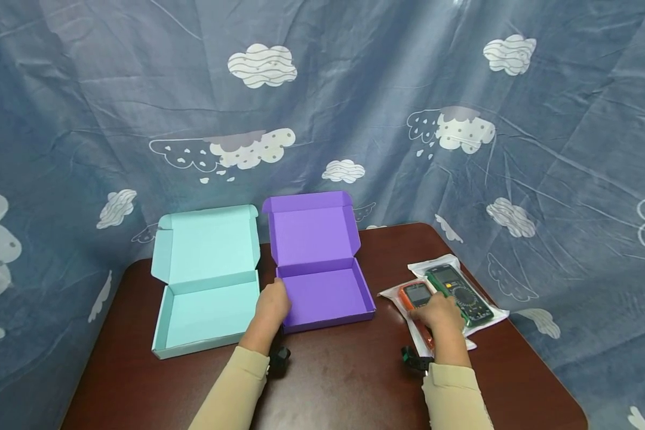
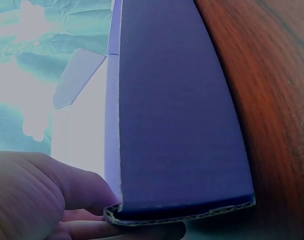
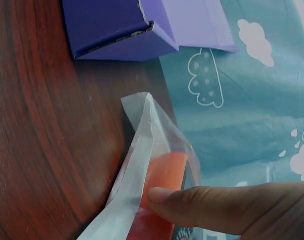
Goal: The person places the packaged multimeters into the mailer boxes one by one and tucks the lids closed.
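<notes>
My left hand [image 1: 273, 303] is at the left side of an open purple cardboard box [image 1: 325, 295]. In the left wrist view the thumb lies inside the box wall [image 2: 176, 110] and fingers reach below it, pinching its corner. My right hand [image 1: 442, 313] grips an orange multimeter [image 1: 405, 297] in a clear-and-white plastic bag. The right wrist view shows the thumb pressed on the bagged orange side [image 3: 164, 175]; the other fingers are mostly hidden. Just right of that hand lies a green-edged multimeter [image 1: 448, 279] in a similar bag, partly covered by the hand.
A mint-green cardboard box [image 1: 212, 304] with its lid raised stands left of the purple one. Everything rests on a dark reddish-brown table [image 1: 349, 370]. A blue cloud-patterned curtain [image 1: 355, 101] hangs behind and around the table. Each wrist wears a small black camera.
</notes>
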The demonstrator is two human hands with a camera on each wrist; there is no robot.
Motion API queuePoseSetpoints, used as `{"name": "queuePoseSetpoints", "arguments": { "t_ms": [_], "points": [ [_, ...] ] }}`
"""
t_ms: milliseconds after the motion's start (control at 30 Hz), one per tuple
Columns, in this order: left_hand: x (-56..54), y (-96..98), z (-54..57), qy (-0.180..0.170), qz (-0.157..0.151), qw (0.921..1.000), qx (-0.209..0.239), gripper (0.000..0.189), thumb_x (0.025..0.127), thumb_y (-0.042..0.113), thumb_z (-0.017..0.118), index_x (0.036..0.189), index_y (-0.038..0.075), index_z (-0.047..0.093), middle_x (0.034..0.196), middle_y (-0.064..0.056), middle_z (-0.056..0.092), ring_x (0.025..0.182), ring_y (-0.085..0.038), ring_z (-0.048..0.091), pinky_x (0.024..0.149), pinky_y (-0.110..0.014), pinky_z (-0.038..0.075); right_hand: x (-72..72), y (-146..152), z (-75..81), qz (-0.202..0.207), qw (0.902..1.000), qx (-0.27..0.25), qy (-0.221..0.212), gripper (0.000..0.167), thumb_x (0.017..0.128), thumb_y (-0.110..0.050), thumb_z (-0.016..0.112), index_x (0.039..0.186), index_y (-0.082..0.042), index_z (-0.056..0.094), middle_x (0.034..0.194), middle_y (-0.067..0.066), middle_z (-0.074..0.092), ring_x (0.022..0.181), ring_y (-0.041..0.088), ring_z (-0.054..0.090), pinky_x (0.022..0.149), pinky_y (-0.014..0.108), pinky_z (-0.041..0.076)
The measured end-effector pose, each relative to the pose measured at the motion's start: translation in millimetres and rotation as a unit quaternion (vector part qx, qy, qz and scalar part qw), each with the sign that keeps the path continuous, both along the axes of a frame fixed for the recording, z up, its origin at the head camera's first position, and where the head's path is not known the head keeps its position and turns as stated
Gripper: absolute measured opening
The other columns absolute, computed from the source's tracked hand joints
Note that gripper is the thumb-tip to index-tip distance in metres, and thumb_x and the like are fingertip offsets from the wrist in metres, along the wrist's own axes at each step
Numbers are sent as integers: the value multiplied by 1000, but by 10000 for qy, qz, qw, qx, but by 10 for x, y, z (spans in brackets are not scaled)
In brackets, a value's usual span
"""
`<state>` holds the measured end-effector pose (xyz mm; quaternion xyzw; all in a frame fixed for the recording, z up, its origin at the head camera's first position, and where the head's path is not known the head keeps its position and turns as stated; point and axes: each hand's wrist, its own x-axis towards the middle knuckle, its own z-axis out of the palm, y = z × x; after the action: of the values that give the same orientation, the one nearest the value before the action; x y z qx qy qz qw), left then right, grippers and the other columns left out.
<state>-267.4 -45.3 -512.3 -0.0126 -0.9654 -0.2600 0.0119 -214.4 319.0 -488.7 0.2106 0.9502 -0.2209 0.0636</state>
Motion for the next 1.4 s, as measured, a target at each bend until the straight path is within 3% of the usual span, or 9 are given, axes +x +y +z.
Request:
{"name": "queuePoseSetpoints", "arguments": {
  "t_ms": [167, 400, 600, 733, 900, 1067, 1400],
  "points": [
    [0, 4, -7, 78, -3, 10000, -62, 42, 92, -1, 63, 129, -19, 54, 91, -29, 69, 81, -39, 72, 67, -49, 57, -17, 38, 4, -17, 10000, 54, -58, 81, 79, -38, 83, 124, 22, 52, 115, 41, 47, 97, 54, 56, 79, 65, 47],
    [-4, 14, 14, 0, -19, 10000, -81, 44, 93, 0, 64, 131, -20, 51, 91, -30, 69, 83, -39, 72, 69, -50, 57, -43, 59, -13, -42, 9999, 5, -135, 82, 79, -39, 83, 126, 21, 51, 119, 41, 45, 97, 53, 56, 78, 65, 47],
    [15, 9, 12, -45, 24, 10000, 24, 35, 94, 0, 63, 123, -17, 56, 89, -28, 68, 81, -38, 71, 67, -49, 57, -26, 35, -29, -77, 9999, 20, -74, 84, 79, -38, 84, 127, 22, 50, 121, 43, 44, 98, 54, 56, 78, 64, 48],
    [22, 16, -1, 10, 41, 10000, 63, 32, 93, -1, 64, 120, -16, 57, 88, -27, 68, 80, -39, 71, 67, -50, 57, -19, 40, -44, -93, 9999, -8, -95, 85, 79, -36, 84, 128, 23, 47, 119, 43, 42, 97, 53, 55, 76, 63, 49],
    [24, 46, -44, 189, 134, 9996, -158, 41, 92, -1, 66, 127, -20, 55, 89, -29, 69, 82, -40, 72, 68, -51, 58, -24, 61, -95, -124, 9999, -52, -97, 87, 79, -36, 84, 130, 24, 44, 118, 43, 40, 98, 54, 54, 76, 64, 50],
    [29, 80, -69, 332, 234, 9986, -352, 52, 91, 0, 66, 134, -24, 49, 92, -31, 69, 83, -41, 72, 71, -51, 58, -34, 77, -130, -111, 9999, -28, -2, 88, 78, -38, 84, 129, 22, 45, 116, 41, 49, 96, 52, 56, 74, 62, 50],
    [26, 96, -42, 316, 211, 9985, -391, 50, 93, 0, 65, 134, -25, 48, 95, -32, 69, 85, -41, 72, 72, -51, 58, -20, 69, -147, -190, 9997, 111, 147, 84, 76, -42, 83, 121, 19, 48, 105, 37, 59, 92, 51, 59, 73, 60, 49]
  ]
}}
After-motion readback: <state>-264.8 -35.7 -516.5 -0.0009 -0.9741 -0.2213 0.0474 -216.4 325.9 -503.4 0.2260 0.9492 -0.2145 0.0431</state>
